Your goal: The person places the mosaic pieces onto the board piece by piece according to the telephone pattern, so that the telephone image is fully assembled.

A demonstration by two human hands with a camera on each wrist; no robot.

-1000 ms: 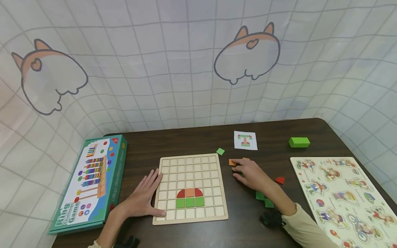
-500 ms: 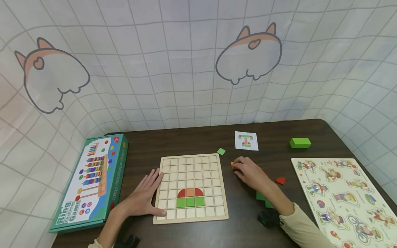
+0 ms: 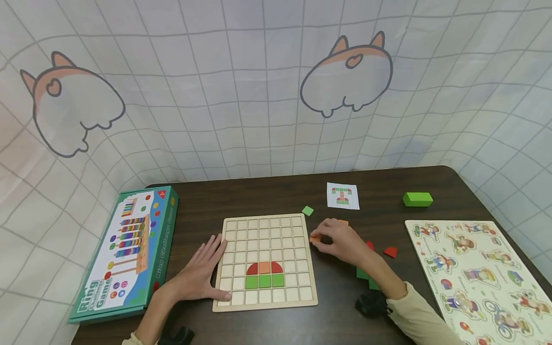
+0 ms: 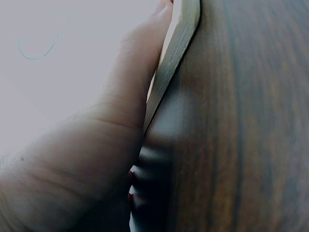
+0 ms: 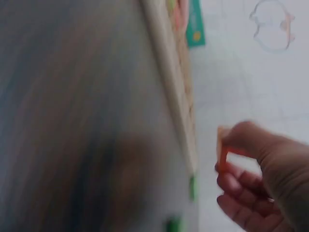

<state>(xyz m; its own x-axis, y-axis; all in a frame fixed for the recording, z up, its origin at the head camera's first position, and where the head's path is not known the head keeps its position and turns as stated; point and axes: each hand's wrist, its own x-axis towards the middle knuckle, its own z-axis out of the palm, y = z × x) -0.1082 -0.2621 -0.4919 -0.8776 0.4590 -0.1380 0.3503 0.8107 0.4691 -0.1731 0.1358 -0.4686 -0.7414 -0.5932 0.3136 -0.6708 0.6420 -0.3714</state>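
A wooden grid board [image 3: 241,300] lies mid-table, with a row of green square tiles [image 3: 264,281] in it. Just above that row sit an orange square tile [image 3: 264,267] and red curved tiles [image 3: 252,269] on either side. My left hand [image 3: 196,273] rests on the board's left edge, fingers spread and thumb on the near corner. My right hand [image 3: 340,239] pinches an orange tile [image 5: 222,149] between thumb and fingers, right beside the board's right edge. A green tile [image 3: 307,211] lies off the board's far right corner.
Behind the right hand is a printed pattern card [image 3: 342,196]. Loose red [image 3: 390,251] and green tiles [image 3: 361,272] lie around the right forearm. A green block [image 3: 417,199] and a picture board [image 3: 478,273] are at right, a game box [image 3: 125,254] at left.
My right hand has taken up an orange tile from the table and moved left with it toward the board. The left hand stays on the board's edge.
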